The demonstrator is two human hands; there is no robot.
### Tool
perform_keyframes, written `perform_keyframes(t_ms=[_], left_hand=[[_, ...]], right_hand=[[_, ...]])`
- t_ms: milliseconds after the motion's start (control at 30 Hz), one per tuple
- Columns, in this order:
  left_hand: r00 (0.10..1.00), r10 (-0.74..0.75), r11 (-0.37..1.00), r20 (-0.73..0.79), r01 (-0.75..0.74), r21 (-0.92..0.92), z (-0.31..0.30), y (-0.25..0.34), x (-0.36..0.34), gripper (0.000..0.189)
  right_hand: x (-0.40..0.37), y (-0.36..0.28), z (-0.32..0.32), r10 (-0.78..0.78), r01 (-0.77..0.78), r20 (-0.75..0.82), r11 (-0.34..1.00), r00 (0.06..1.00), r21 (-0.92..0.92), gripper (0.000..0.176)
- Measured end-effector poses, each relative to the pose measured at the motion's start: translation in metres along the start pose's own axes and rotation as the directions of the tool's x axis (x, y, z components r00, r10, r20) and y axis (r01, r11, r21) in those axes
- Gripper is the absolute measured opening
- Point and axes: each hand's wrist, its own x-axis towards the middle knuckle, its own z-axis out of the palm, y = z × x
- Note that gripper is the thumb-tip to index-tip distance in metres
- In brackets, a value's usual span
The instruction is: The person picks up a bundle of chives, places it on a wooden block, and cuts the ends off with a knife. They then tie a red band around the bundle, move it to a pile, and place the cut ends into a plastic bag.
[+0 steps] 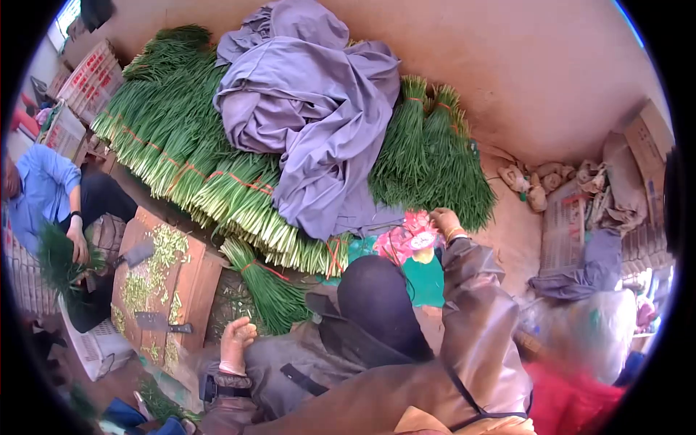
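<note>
My left hand point(237, 344), with a dark band on its wrist, is raised above my lap with its fingers curled in. Nothing shows in it. Beside it lies a tied bundle of garlic chives point(270, 291), apart from the hand. My right hand point(448, 222) reaches forward, its bent fingers at the edge of a pink-and-white crumpled bunch point(407, 238), whose kind I cannot make out. The bunch rests on a green surface point(423, 281). More tied chives point(428, 156) stand just beyond my right hand.
A long pile of chive bundles point(181, 134) lies along the wall, partly under a grey-purple cloth point(308, 109). Left is a wooden board point(196, 272) with cut stem ends and cleavers point(154, 322). A co-worker in a blue shirt point(47, 181) holds chives. Crates point(562, 232) stand right.
</note>
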Motion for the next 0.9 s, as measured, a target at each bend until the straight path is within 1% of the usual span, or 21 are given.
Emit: perform_keyframes(t_ms=[67,100,133,200,267,300,333,367,400,467,533,567,600,633,667,700,733,800,833,867,900], left_hand=[[0.993,-0.111,0.993,-0.038,0.110,-0.041,0.021,-0.002,0.007,0.036],[0.988,-0.153,0.988,-0.028,0.152,-0.035,0.033,-0.007,0.012,0.037],[0.981,-0.194,0.981,-0.016,0.194,-0.028,0.044,-0.014,0.019,0.037],[0.962,-0.264,0.962,0.073,0.268,-0.058,0.057,-0.041,0.031,0.048],[0.931,-0.344,0.937,0.121,0.349,-0.018,0.083,-0.037,0.035,0.047],[0.918,-0.378,0.922,0.122,0.385,-0.035,0.095,-0.034,0.036,0.045],[0.922,-0.381,0.924,0.063,0.383,-0.015,0.114,-0.020,0.033,0.035],[0.918,-0.394,0.919,0.047,0.394,0.006,0.112,-0.029,0.041,0.032],[0.911,-0.413,0.910,0.014,0.412,0.046,0.110,-0.033,0.052,0.029],[0.906,-0.424,0.903,-0.024,0.424,0.065,0.122,-0.011,0.064,0.027],[0.944,-0.331,0.942,-0.003,0.330,0.065,0.134,0.006,0.079,0.027],[0.953,-0.299,0.953,0.055,0.295,0.064,0.149,0.023,0.090,0.029],[0.950,-0.306,0.951,0.059,0.302,0.075,0.166,0.037,0.102,0.029],[0.957,-0.278,0.952,0.080,0.264,0.152,0.184,0.052,0.115,0.031],[0.963,-0.248,0.949,0.109,0.219,0.225,0.202,0.067,0.130,0.033],[0.968,-0.191,0.945,0.162,0.137,0.297,0.221,0.084,0.146,0.035],[0.967,-0.130,0.932,0.219,0.044,0.360,0.243,0.103,0.163,0.038],[0.947,0.075,0.921,0.311,-0.186,0.342,0.289,0.137,0.188,0.045],[0.917,0.155,0.921,0.367,-0.269,0.281,0.312,0.150,0.200,0.060],[0.878,0.236,0.913,0.417,-0.347,0.216,0.333,0.161,0.211,0.075],[0.838,0.260,0.927,0.481,-0.356,0.120,0.353,0.167,0.221,0.086]], right_hand=[[0.107,0.054,0.006,-0.140,0.125,-0.088,0.980,0.986,-0.157,0.024],[0.109,0.020,0.004,-0.102,0.076,-0.123,0.976,0.987,-0.205,0.032],[0.117,-0.008,0.009,0.017,-0.029,-0.136,0.996,0.991,-0.089,0.047],[0.161,-0.032,0.024,-0.129,0.088,-0.276,0.984,0.953,-0.156,0.056],[0.194,-0.069,0.035,-0.092,0.036,-0.278,0.979,0.956,-0.201,0.075],[0.200,-0.091,0.039,-0.059,-0.006,-0.318,0.980,0.946,-0.200,0.079],[0.206,-0.111,0.042,-0.026,-0.049,-0.360,0.979,0.933,-0.197,0.084],[0.220,-0.131,0.045,-0.009,-0.063,-0.403,0.984,0.915,-0.165,0.091],[0.245,-0.131,0.057,0.033,-0.093,-0.433,0.989,0.901,-0.117,0.097],[0.274,-0.125,0.079,0.078,-0.103,-0.436,0.994,0.896,-0.033,0.100],[0.295,-0.116,0.087,0.122,-0.116,-0.444,0.992,0.888,0.041,0.103],[0.302,-0.114,0.084,0.134,-0.107,-0.336,0.989,0.932,0.099,0.099],[0.304,-0.110,0.077,0.138,-0.104,-0.228,0.982,0.964,0.155,0.096],[0.299,-0.106,0.068,0.151,-0.116,-0.232,0.981,0.961,0.157,0.096],[0.290,-0.106,0.055,0.035,0.031,-0.183,0.937,0.982,0.347,0.082],[0.278,-0.109,0.040,-0.096,0.167,-0.161,0.835,0.982,0.524,0.069],[0.265,-0.116,0.025,-0.234,0.283,-0.167,0.679,0.958,0.677,0.056],[0.205,-0.135,0.003,-0.289,0.226,-0.070,0.550,0.955,0.804,0.034],[0.185,-0.123,0.004,-0.562,0.600,-0.230,0.668,0.795,0.441,0.028],[0.163,-0.109,0.006,-0.808,0.824,-0.221,0.566,0.546,-0.033,0.022],[0.120,-0.114,0.003,-0.713,0.711,-0.052,0.688,0.700,0.144,0.022]])
